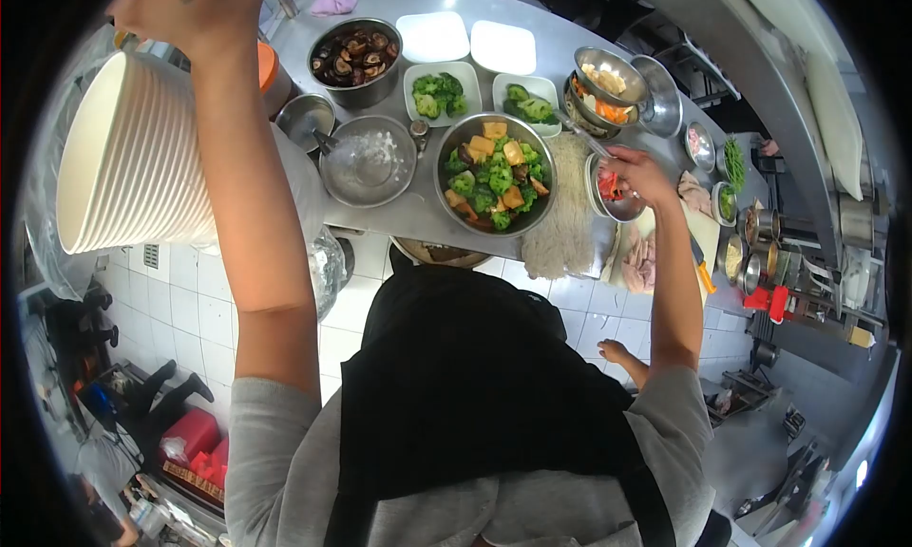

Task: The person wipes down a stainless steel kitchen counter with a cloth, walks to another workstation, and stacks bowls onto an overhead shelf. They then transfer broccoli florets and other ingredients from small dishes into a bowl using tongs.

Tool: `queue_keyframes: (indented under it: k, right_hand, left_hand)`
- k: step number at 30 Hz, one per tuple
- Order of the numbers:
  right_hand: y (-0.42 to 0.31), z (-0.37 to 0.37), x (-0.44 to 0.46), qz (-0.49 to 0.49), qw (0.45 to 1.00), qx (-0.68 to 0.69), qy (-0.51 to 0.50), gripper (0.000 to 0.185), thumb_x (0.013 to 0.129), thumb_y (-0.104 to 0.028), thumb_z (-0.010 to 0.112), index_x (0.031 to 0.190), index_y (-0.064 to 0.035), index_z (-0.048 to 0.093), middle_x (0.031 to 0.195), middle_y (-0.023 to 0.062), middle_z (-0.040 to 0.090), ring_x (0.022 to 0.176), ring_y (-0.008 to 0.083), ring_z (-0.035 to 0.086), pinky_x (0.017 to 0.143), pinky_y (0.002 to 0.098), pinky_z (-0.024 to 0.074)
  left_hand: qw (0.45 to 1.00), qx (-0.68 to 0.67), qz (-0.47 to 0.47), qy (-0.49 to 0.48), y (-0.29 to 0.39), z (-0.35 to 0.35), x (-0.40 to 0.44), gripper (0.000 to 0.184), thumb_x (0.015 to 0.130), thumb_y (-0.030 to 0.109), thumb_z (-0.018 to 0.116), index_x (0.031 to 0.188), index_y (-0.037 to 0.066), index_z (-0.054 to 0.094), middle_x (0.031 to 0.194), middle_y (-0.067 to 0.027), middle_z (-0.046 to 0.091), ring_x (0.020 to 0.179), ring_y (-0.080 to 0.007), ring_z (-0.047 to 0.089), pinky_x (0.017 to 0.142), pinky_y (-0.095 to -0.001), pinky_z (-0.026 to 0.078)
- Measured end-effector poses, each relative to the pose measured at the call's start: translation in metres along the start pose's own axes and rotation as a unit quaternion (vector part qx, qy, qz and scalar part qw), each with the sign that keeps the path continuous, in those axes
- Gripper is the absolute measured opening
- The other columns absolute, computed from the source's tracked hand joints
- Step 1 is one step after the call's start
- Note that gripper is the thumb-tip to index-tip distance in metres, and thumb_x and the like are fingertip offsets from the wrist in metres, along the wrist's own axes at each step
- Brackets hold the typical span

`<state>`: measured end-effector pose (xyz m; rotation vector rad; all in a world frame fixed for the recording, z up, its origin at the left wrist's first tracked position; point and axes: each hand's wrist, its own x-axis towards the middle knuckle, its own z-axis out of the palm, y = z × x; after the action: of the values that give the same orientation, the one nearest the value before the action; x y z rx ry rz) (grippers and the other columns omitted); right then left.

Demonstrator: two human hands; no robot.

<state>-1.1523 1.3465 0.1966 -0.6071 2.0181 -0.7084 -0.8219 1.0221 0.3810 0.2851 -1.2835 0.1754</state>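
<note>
My right hand (641, 176) is closed round a long-handled metal utensil (581, 134), whose far end reaches the white square dish of broccoli (525, 103); its kind is unclear. Just under this hand sits a bowl of red pieces (609, 184). My left hand (195, 10) is raised at the upper left, above a stack of white paper tubs (133, 158). The frame edge cuts it off and its fingers are not clear. Between my arms stands a steel bowl (443, 198) of broccoli, tofu and mushrooms.
A pot of mushrooms (353, 58), a second dish of broccoli (439, 93) and a metal pan with white powder (369, 162) stand on the steel counter. To the right lie a cloth (559, 219) and an orange-handled knife (703, 270). People are at work behind me.
</note>
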Motion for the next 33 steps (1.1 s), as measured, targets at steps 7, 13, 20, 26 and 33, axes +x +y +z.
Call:
queue_keyframes:
  k: [7, 13, 20, 26, 33]
  right_hand:
    - [0.023, 0.012, 0.046, 0.069, 0.997, 0.01, -0.027, 0.059, 0.082, -0.019, 0.065, 0.129, 0.0076, 0.041, 0.074, 0.0041, 0.062, 0.048, 0.0064, 0.043, 0.039, 0.0229, 0.0351]
    - [-0.007, 0.015, 0.032, -0.031, 0.965, -0.256, 0.042, 0.04, 0.082, -0.028, 0.061, 0.112, -0.0016, 0.061, 0.08, 0.0094, 0.065, 0.063, 0.0211, 0.057, 0.059, 0.0324, 0.0473]
    - [0.008, 0.043, 0.078, -0.144, 0.864, -0.457, 0.157, 0.041, 0.082, -0.034, 0.058, 0.11, -0.0042, 0.062, 0.104, 0.0219, 0.062, 0.1, 0.0365, 0.059, 0.089, 0.0436, 0.0449]
    - [-0.022, 0.042, 0.02, -0.132, 0.902, -0.368, 0.183, 0.041, 0.083, -0.032, 0.058, 0.112, -0.0034, 0.061, 0.103, 0.0239, 0.062, 0.097, 0.0383, 0.059, 0.088, 0.0436, 0.0455]
    - [-0.017, 0.023, -0.047, -0.21, 0.907, -0.346, 0.114, 0.043, 0.08, -0.032, 0.061, 0.11, -0.0023, 0.062, 0.107, 0.0203, 0.062, 0.104, 0.036, 0.056, 0.094, 0.0387, 0.0415]
  left_hand:
    - [0.999, 0.012, 0.005, -0.032, 0.012, -0.003, 0.003, 0.024, 0.096, 0.013, 0.04, 0.104, -0.002, 0.057, 0.082, -0.0065, 0.059, 0.078, -0.0131, 0.056, 0.072, -0.0241, 0.043]
    - [0.998, -0.058, 0.014, 0.009, -0.006, 0.003, 0.0, 0.024, 0.097, 0.013, 0.04, 0.104, -0.002, 0.057, 0.083, -0.0055, 0.058, 0.076, -0.0107, 0.054, 0.07, -0.0225, 0.043]
    - [0.999, -0.042, -0.004, -0.01, -0.003, 0.002, -0.001, 0.024, 0.096, 0.012, 0.04, 0.105, -0.002, 0.058, 0.083, -0.0053, 0.058, 0.076, -0.0106, 0.054, 0.069, -0.022, 0.043]
    - [0.999, 0.033, -0.015, -0.026, 0.011, -0.004, 0.002, 0.025, 0.096, 0.014, 0.041, 0.104, -0.002, 0.059, 0.083, -0.0061, 0.06, 0.078, -0.0122, 0.056, 0.07, -0.024, 0.043]
    - [0.999, -0.005, -0.032, -0.004, 0.013, 0.001, 0.001, 0.027, 0.096, 0.014, 0.041, 0.104, -0.003, 0.06, 0.082, -0.0074, 0.061, 0.078, -0.0136, 0.057, 0.071, -0.0249, 0.044]
